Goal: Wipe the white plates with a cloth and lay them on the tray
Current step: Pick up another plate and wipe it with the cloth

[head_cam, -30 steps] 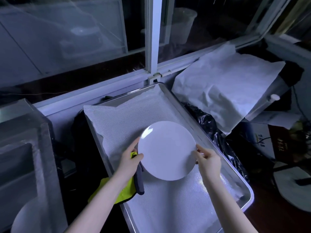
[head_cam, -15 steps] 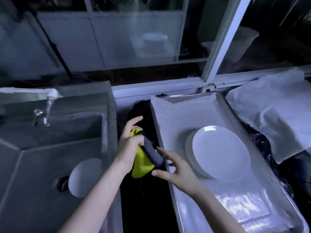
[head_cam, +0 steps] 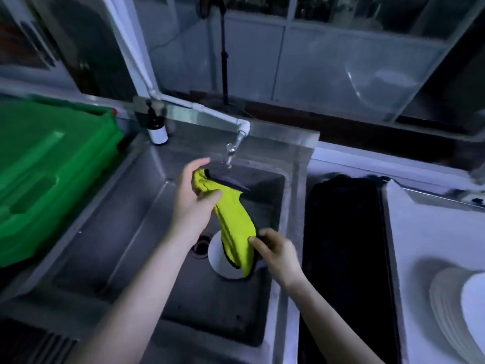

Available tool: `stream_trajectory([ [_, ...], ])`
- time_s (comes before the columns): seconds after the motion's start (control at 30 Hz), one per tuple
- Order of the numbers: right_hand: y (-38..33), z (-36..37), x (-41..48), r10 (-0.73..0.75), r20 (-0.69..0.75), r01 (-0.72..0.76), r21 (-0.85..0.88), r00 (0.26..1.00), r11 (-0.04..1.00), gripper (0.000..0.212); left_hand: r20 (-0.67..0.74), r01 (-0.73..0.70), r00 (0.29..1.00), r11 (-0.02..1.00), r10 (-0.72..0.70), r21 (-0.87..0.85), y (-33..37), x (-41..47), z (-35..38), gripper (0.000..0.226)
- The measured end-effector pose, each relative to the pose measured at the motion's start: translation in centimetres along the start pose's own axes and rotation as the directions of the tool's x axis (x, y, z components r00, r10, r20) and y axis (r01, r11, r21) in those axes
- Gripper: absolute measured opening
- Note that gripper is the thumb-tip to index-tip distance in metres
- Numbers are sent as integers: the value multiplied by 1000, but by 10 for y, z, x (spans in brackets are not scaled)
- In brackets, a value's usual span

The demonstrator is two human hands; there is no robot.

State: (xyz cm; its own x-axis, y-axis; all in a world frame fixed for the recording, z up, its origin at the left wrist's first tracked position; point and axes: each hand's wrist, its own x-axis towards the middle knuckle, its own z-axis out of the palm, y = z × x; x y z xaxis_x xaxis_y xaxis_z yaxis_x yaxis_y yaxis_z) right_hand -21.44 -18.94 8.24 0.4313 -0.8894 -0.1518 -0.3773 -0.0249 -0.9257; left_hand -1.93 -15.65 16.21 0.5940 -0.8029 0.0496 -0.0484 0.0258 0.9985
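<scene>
A yellow cloth with a dark edge (head_cam: 235, 219) hangs stretched over the steel sink (head_cam: 126, 222). My left hand (head_cam: 195, 195) grips its upper end below the tap. My right hand (head_cam: 275, 252) pinches its lower end. Under the cloth a white plate (head_cam: 216, 258) lies in the sink basin beside the drain, partly hidden. At the far right a stack of white plates (head_cam: 462, 311) rests on the paper-lined tray (head_cam: 420, 232), cut off by the frame edge.
A tap (head_cam: 232, 151) on a white pipe juts over the sink. A dark pump bottle (head_cam: 156, 127) stands at the sink's back left corner. A green crate (head_cam: 44, 169) sits left. A dark gap (head_cam: 346, 258) separates sink and tray.
The plate was set down on the tray's stack. Both hands left the tray and moved left over the sink. My right hand has taken hold of the cloth's lower end.
</scene>
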Motion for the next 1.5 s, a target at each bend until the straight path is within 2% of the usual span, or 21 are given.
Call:
stream_trajectory([
  [0.13, -19, 57, 22, -14, -18, 13, -18, 1000, 1000, 17, -31, -52, 997, 950, 64, 308, -36, 26, -64, 61],
  [0.27, -23, 106, 46, 42, -58, -43, -26, 997, 999, 10, 11, 3, 1000, 831, -11, 556, -74, 29, -102, 56],
  [0.33, -23, 126, 57, 138, -34, -137, 29, 990, 990, 16, -1, 75, 996, 842, -88, 534, -89, 23, -107, 38],
  [0.4, -22, 142, 63, 265, -4, -262, 135, 964, 956, 28, 102, 178, 966, 900, -237, 397, -99, 16, -105, 25],
  [0.47, -21, 150, 69, 357, 51, -358, 253, 933, 899, 46, 205, 222, 931, 914, -302, 341, -112, 12, -102, 35],
  [0.53, -22, 149, 67, 363, 165, -397, 298, 917, 868, 58, 227, 199, 926, 900, -302, 387, -122, 14, -102, 49],
  [0.6, -22, 144, 69, 339, 163, -368, 200, 926, 908, 57, 234, 164, 931, 895, -279, 415, -129, 20, -104, 52],
  [0.67, -22, 141, 77, 301, 63, -306, 78, 951, 949, 48, 222, 161, 938, 899, -268, 407, -136, 26, -104, 38],
  [0.77, -25, 137, 87, 301, 40, -303, 65, 953, 951, 40, 103, 245, 949, 904, -297, 350, -143, 37, -106, 18],
  [0.87, -24, 132, 93, 297, 45, -299, 34, 954, 954, 34, 12, 343, 934, 906, -356, 247, -142, 53, -108, 20],
  [0.97, -23, 129, 99, 323, 53, -322, -25, 945, 946, 34, -38, 375, 927, 910, -374, 180, -137, 66, -115, 25],
  [1.1, -27, 126, 107, 313, 102, -270, -301, 944, 915, 44, -76, 318, 948, 919, -308, 235, -138, 78, -126, 35],
  [1.23, -29, 127, 115, 260, 137, -163, -490, 956, 856, 45, -126, 204, 978, 892, -167, 402, -143, 87, -136, 32],
  [1.3, -31, 130, 117, 198, 115, -120, -480, 973, 869, 38, -56, 155, 988, 874, -146, 460, -144, 91, -140, 28],
  [1.37, -35, 135, 120, 140, 72, -93, -451, 988, 888, 34, 145, 45, 980, 853, -140, 521, -145, 91, -141, 22],
  [1.43, -39, 138, 125, 126, 47, -94, -433, 991, 897, 38, 328, -4, 919, 827, -219, 562, -146, 93, -141, 42],
  [1.47, -41, 137, 129, 131, 59, -93, -434, 990, 896, 42, 376, -38, 898, 809, -230, 586, -147, 95, -142, 47],
  [1.5, -42, 135, 132, 134, 81, -84, -447, 988, 891, 47, 389, -92, 900, 783, -199, 615, -149, 98, -143, 43],
])
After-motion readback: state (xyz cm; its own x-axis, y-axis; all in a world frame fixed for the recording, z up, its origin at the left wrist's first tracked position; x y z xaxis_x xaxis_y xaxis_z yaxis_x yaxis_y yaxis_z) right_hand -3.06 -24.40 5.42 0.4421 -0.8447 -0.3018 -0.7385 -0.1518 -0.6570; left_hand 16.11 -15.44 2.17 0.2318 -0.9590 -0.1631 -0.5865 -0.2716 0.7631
